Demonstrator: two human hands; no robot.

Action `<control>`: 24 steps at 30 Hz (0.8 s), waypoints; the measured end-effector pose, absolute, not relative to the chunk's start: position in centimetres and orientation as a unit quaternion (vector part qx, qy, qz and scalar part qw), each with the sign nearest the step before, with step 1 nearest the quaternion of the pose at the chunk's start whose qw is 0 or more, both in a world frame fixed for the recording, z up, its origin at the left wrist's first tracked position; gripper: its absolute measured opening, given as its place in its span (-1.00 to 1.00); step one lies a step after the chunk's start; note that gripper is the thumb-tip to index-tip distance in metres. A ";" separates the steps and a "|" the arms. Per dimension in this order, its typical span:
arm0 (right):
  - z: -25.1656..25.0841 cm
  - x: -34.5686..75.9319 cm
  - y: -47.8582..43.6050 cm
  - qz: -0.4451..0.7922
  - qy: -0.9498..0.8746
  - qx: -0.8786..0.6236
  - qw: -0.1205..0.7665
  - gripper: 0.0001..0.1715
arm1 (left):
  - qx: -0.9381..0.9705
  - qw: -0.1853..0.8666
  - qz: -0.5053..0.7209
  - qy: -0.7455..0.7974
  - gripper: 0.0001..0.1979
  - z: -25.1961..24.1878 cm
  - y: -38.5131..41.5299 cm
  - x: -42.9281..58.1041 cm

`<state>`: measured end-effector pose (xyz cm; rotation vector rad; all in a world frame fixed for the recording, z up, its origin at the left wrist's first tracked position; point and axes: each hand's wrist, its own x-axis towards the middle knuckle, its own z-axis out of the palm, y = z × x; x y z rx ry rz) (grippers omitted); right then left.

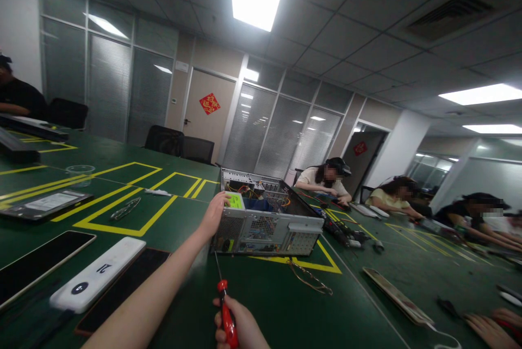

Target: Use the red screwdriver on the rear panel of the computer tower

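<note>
An opened computer case (281, 235) lies on the green table with its rear panel facing me and wires showing inside. My left hand (214, 216) grips its near left top corner, fingers bent over the edge beside a power supply with a yellow-green label (234, 200). In my right hand (240, 324) is a screwdriver (227, 313) with a red and black handle. Its thin shaft points up at the lower left corner of the rear panel; whether the tip touches a screw is too small to tell.
Left of my arm lie a white power bank (100, 273), a dark phone (41, 262) and a hard drive (44, 203). A thin wire-like item (310, 278) rests before the case. Rightward are a cable bundle (346, 232), another phone (395, 294) and several people at work.
</note>
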<state>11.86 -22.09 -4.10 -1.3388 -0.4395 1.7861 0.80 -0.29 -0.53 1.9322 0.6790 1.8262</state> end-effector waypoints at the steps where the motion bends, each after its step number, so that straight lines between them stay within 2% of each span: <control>1: -4.2 11.8 -22.1 0.711 -0.181 -0.536 0.418 -0.55 | 0.690 0.196 0.653 0.243 -0.51 -0.5 -0.3 0.8; 10: -5.4 12.2 -21.8 0.716 -0.201 -0.524 0.415 -0.74 | 0.696 0.190 0.644 0.256 -0.53 -0.3 -0.5 0.8; 21: -5.0 12.0 -21.8 0.713 -0.204 -0.526 0.417 -0.77 | 0.697 0.192 0.645 0.248 -0.52 -0.4 -0.5 0.7; 24: -5.4 12.0 -21.7 0.721 -0.198 -0.506 0.430 -0.69 | 0.694 0.192 0.647 0.251 -0.51 -0.6 -0.3 0.8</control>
